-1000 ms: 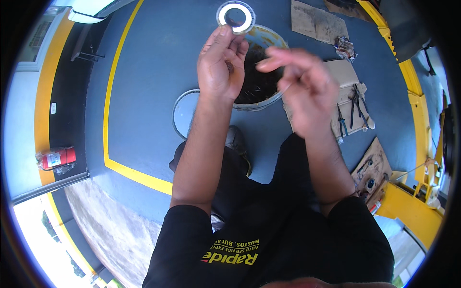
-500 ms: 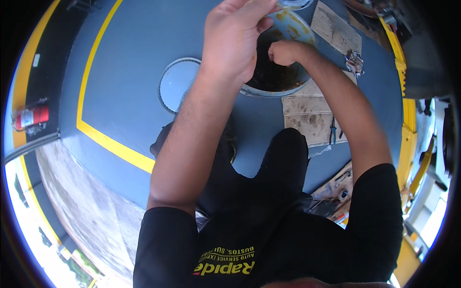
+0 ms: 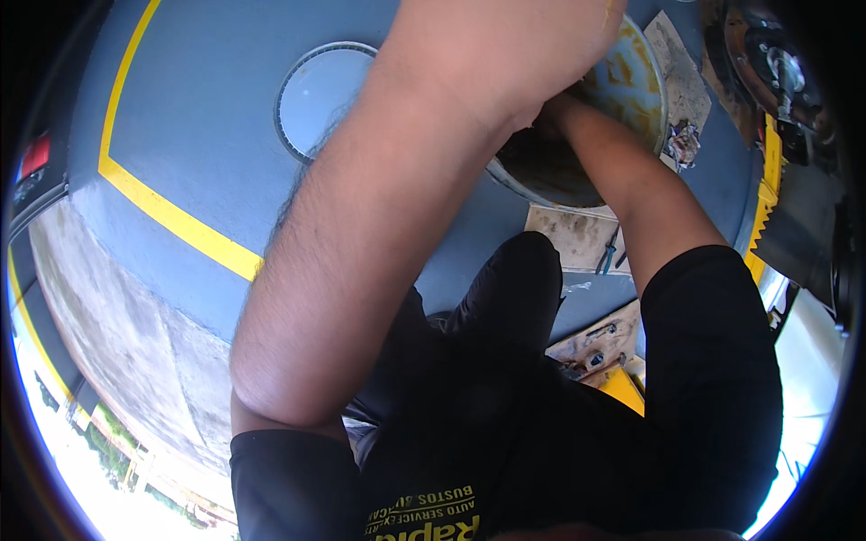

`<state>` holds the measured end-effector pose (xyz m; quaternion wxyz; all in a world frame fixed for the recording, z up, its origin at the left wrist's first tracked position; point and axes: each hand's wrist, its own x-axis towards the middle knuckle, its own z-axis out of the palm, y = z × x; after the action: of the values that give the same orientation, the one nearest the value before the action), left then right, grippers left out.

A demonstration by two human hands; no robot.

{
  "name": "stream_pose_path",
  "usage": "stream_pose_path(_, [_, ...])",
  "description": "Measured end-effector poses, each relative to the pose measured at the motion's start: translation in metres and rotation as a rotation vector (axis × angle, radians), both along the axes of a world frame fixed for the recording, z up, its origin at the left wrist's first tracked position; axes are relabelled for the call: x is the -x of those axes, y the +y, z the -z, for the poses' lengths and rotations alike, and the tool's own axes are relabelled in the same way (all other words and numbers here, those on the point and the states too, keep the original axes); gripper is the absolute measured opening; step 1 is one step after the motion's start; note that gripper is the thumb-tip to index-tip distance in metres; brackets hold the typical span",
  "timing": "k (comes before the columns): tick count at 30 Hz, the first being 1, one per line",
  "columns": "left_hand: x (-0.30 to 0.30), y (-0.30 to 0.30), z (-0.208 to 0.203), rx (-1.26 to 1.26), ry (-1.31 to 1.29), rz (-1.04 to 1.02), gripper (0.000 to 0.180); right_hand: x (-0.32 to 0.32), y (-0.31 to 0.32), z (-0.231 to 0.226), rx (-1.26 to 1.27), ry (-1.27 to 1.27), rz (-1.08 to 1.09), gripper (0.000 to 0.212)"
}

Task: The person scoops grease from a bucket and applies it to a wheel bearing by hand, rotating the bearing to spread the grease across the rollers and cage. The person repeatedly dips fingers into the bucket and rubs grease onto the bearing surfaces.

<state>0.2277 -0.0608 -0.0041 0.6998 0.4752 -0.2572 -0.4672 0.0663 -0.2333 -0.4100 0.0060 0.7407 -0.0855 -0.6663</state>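
A pale bucket (image 3: 645,81) stands on the floor at the top of the view, its inner wall smeared with brown-yellow grease. Dark grease (image 3: 559,171) lies in its bottom. My right arm reaches into it, and only the wrist end of my right hand (image 3: 557,110) shows; the fingers are hidden behind my left wrist. Large and close to the camera, my left hand (image 3: 541,41) is raised over the bucket's near left side. Its fingers are cut off by the upper edge, so what it holds, if anything, is hidden.
A round pale lid (image 3: 317,97) lies on the blue floor left of the bucket. Stained cardboard (image 3: 577,234) with pliers (image 3: 608,251) lies nearer me. Right of the bucket are a crumpled wrapper (image 3: 683,144) and a yellow rail (image 3: 767,185). A hub-like metal part (image 3: 787,72) stands far right.
My left hand has come closer to the camera and moved right, its fingers leaving the view. My right hand has gone deeper into the bucket. The view has shifted.
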Motion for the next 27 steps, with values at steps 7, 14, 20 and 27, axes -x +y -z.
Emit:
stream_pose_path(7, [0.011, -0.022, 0.007, 0.017, 0.228, 0.183, 0.021, 0.026, -0.039, -0.062, -0.374, 0.130, 0.845, 0.044])
stream_pose_path(14, [0.012, -0.020, 0.031, 0.160, 0.219, 0.114, 0.008, 0.073, 0.030, -0.301, -0.802, -0.903, 1.517, 0.052])
stream_pose_path(20, [0.045, 0.011, 0.013, 0.148, 0.370, 0.088, 0.018, 0.120, 0.155, -0.369, -1.436, -1.789, 1.756, 0.062])
stream_pose_path(27, [0.084, 0.059, -0.017, 0.209, 0.544, 0.166, 0.022, 0.070, 0.264, -0.396, -1.199, -2.193, 1.635, 0.087])
